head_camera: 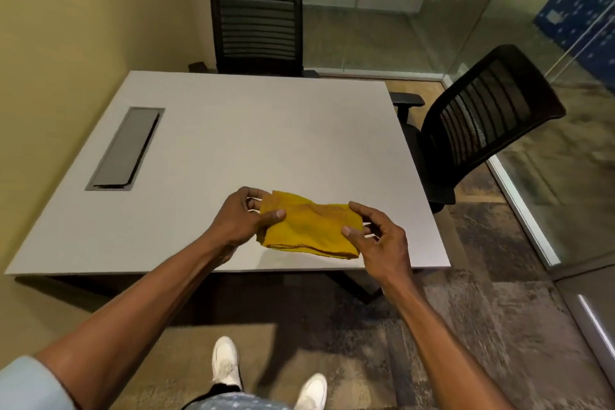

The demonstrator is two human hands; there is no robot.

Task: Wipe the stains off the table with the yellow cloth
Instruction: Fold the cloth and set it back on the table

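Observation:
A folded yellow cloth (307,226) hangs between my two hands, just above the near right part of the grey table (253,136). My left hand (244,218) pinches the cloth's left end, thumb on top and fingers underneath. My right hand (374,236) holds the right end the same way, with its fingers partly spread. I cannot make out any stains on the tabletop.
A recessed grey cable hatch (126,148) sits in the table's left half. One black mesh chair (258,23) stands at the far side, another (479,123) at the right side. A wall runs along the left, glass partitions on the right. My white shoes show below.

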